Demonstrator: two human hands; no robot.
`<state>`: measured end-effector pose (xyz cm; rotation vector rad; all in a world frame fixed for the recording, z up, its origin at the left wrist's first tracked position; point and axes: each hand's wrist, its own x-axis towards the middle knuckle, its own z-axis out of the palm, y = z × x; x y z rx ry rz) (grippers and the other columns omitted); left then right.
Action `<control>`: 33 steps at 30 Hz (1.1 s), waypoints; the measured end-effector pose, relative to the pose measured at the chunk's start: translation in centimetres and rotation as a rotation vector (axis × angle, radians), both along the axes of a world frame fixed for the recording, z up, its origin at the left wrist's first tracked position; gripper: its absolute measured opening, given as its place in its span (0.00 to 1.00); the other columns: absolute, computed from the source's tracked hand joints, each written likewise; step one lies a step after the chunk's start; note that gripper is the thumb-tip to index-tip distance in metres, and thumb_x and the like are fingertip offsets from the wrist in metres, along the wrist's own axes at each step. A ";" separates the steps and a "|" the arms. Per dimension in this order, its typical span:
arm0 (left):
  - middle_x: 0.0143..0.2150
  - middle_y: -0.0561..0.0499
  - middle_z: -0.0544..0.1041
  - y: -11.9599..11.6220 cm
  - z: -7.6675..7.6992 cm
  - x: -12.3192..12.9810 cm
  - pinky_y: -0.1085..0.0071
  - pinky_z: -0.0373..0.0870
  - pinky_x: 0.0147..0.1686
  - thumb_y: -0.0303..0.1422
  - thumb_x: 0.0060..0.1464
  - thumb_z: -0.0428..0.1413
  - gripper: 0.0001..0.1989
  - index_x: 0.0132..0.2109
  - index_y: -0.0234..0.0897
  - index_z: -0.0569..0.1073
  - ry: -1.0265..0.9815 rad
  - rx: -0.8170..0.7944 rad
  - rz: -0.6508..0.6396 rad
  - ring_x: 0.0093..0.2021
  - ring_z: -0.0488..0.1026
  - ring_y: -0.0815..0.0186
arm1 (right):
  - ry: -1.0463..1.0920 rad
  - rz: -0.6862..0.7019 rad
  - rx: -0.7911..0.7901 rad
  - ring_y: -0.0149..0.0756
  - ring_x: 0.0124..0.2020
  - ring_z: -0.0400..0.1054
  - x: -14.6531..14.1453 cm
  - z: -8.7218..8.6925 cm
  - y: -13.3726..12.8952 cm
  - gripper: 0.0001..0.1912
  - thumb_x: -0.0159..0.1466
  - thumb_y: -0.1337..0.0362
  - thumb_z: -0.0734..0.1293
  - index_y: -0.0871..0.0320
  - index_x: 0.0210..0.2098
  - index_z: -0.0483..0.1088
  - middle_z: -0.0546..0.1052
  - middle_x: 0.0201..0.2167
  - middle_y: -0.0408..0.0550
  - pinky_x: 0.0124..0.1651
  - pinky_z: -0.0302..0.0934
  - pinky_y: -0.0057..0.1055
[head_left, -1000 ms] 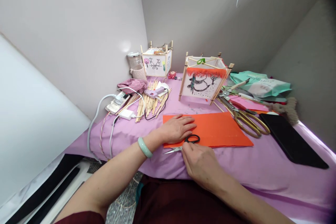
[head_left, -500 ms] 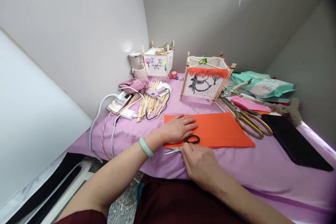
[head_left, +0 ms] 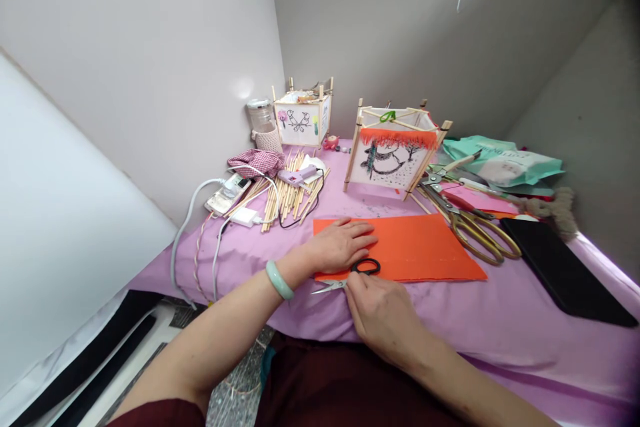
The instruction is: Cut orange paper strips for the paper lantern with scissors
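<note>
An orange sheet of paper (head_left: 415, 250) lies on the purple tablecloth (head_left: 320, 313) in front of me. My left hand (head_left: 343, 242) rests flat on its left part, fingers stretched out, a pale green bangle (head_left: 279, 280) on the wrist. My right hand (head_left: 383, 303) is closed around small black-handled scissors (head_left: 367, 266) at the paper's near edge. Their blades (head_left: 330, 287) point left, slightly parted, by the sheet's lower left corner. One black finger loop shows above the paper; the other is hidden by my right hand.
Behind the paper stands a stick-framed lantern (head_left: 390, 163) with orange fringe; another lantern (head_left: 300, 121) is farther back. Wooden sticks (head_left: 290, 197), cables and a power strip (head_left: 227, 197) lie left. Large gold-handled scissors (head_left: 480, 237), a black tablet-like slab (head_left: 565, 270) and a green packet (head_left: 505, 160) are right.
Both hands, the scissors and the paper hold nearly the same places. The whole view has shifted very slightly.
</note>
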<state>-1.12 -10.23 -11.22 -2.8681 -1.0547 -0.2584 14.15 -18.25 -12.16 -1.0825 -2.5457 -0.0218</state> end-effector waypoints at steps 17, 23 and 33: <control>0.53 0.48 0.71 -0.2 0.9 -0.3 0.65 0.55 0.56 0.36 0.62 0.39 0.19 0.50 0.38 0.70 -0.192 -0.081 0.008 0.53 0.66 0.66 | 0.094 0.366 -0.188 0.31 0.25 0.57 4.0 0.9 -1.9 0.09 0.64 0.70 0.54 0.59 0.30 0.61 0.67 0.24 0.44 0.30 0.47 0.29; 0.41 0.47 0.75 -0.1 2.7 -0.3 0.69 0.63 0.47 0.38 0.61 0.43 0.17 0.42 0.37 0.75 -0.288 -0.200 0.037 0.43 0.70 0.66 | 0.597 0.013 -0.351 0.33 0.33 0.63 10.7 1.0 -1.5 0.07 0.65 0.65 0.54 0.57 0.39 0.63 0.69 0.32 0.47 0.37 0.57 0.29; 0.40 0.46 0.71 -1.1 4.1 2.9 0.67 0.64 0.42 0.44 0.43 0.59 0.18 0.38 0.36 0.71 -0.059 -0.244 0.283 0.41 0.68 0.60 | 1.017 -0.376 -0.310 0.37 0.36 0.65 17.1 -0.6 0.4 0.11 0.61 0.58 0.62 0.56 0.40 0.65 0.70 0.34 0.48 0.40 0.61 0.31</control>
